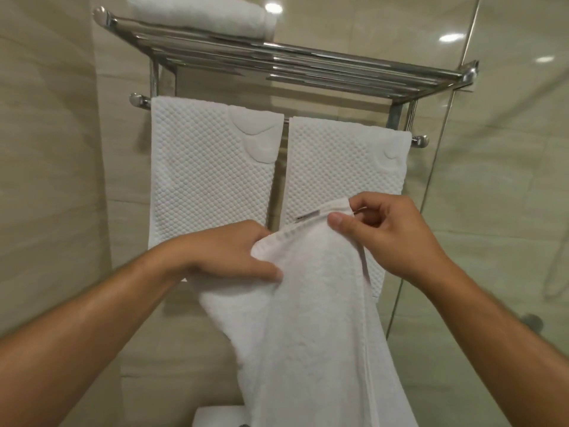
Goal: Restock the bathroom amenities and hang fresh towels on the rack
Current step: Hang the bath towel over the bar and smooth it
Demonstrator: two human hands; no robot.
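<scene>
White towel (pixel 308 303), top hem pinched by L hand (pixel 228 254) & R hand (pixel 385 232), both curled on it, hangs just before the rack (pixel 308 66). Two waffle towels (pixel 209 167) already draped, folded towel (pixel 200 13) on top; this one seems left to place, amenities unseen.

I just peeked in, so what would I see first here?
First, the left hand and right hand pinching a fluffy white towel by its top edge, front and centre. Behind, a left dotted towel and right dotted towel hang side by side on the shiny rack, a folded towel on top.
</scene>
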